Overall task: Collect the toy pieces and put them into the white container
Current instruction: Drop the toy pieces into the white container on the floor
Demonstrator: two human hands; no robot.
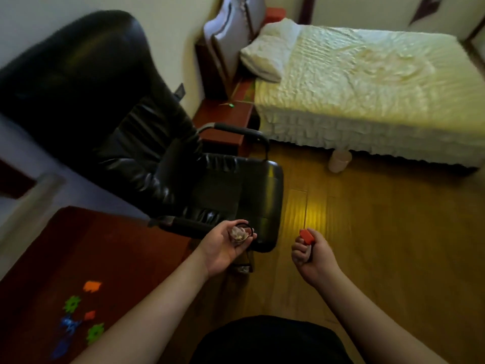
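Mid-collection: my right hand [312,252] is closed around an orange toy piece [307,236], my left hand [227,245] cups something small and blurry. More toy pieces [78,311] sit near the red table's [105,245] front-left edge; can't spot the white container, so finding it is probably next.

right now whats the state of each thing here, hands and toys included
left hand: palm up, cupping a small pale object, too blurred to identify
right hand: closed on a red toy piece
toy pieces on the table: loose, scattered, not yet collected
red table: toy pieces at its near corner
black chair: unoccupied
bed: made, pillow at its head
white container: not in view
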